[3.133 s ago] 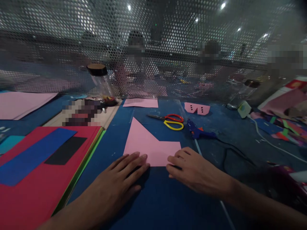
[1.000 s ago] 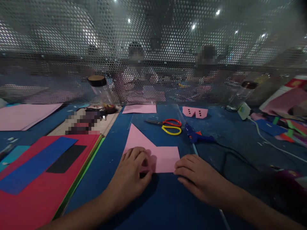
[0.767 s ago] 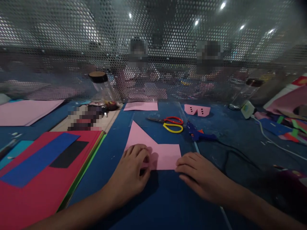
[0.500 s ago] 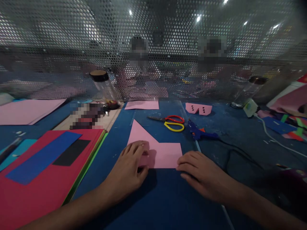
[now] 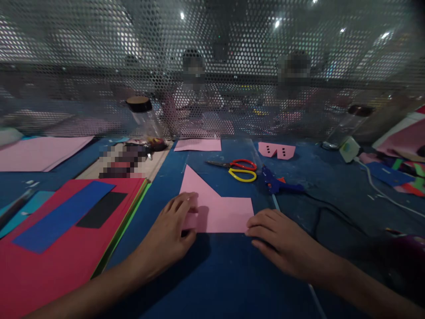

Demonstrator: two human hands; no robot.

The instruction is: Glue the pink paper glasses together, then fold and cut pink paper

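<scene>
Head view: left hand (image 5: 169, 226) pinches stepped pink paper (image 5: 223, 213); right hand (image 5: 279, 237) rests open.

Between the left hand (image 5: 169, 228) and right hand (image 5: 279, 237) lies matt, smooth pink paper (image 5: 221, 212) on a scuffed blue tabletop (image 5: 226, 274) (flecked pale). Beyond the right hand, scissors (image 5: 237, 167) show glossy plastic handles and metal blades.

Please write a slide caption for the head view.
Left hand grips and right hand steadies pink paper on blue table.
</scene>
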